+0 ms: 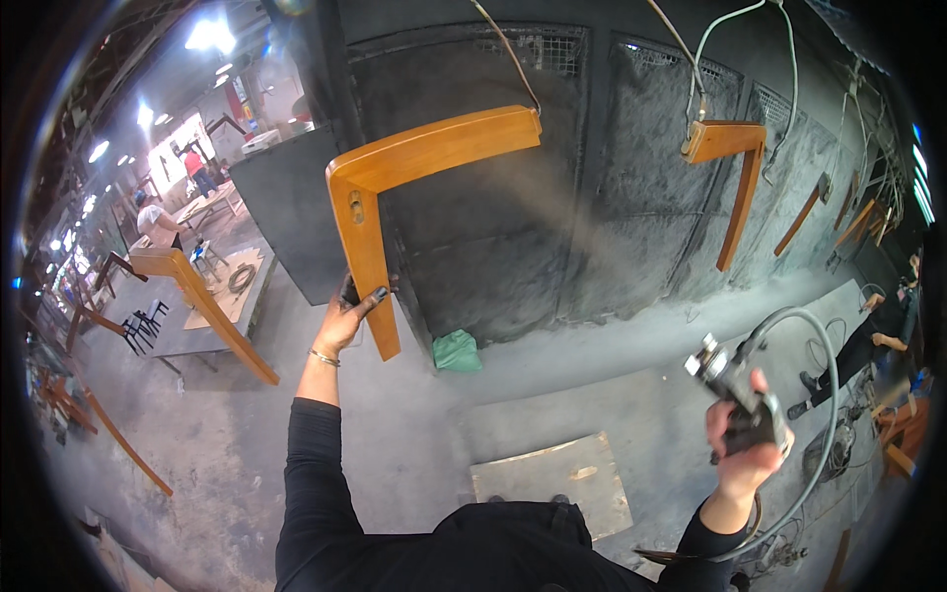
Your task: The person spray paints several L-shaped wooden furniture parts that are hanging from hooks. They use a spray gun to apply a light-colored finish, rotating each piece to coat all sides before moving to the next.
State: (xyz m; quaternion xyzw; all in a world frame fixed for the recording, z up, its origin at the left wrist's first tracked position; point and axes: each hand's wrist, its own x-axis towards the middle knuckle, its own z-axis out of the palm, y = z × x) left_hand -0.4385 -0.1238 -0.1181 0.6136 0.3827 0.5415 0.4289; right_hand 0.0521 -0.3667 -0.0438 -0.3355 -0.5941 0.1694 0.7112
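Steadying the hanging L-shaped wooden piece near its lower end, the left hand kept its grip pinched on the wood; the right hand, clenched around the spray gun, would best sweep evenly, judging by the mist.

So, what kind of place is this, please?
Probably a furniture finishing workshop: the right hand aims a spray gun, the left hand steadies a hanging wooden part, and a dark overspray-coated wall stands behind.
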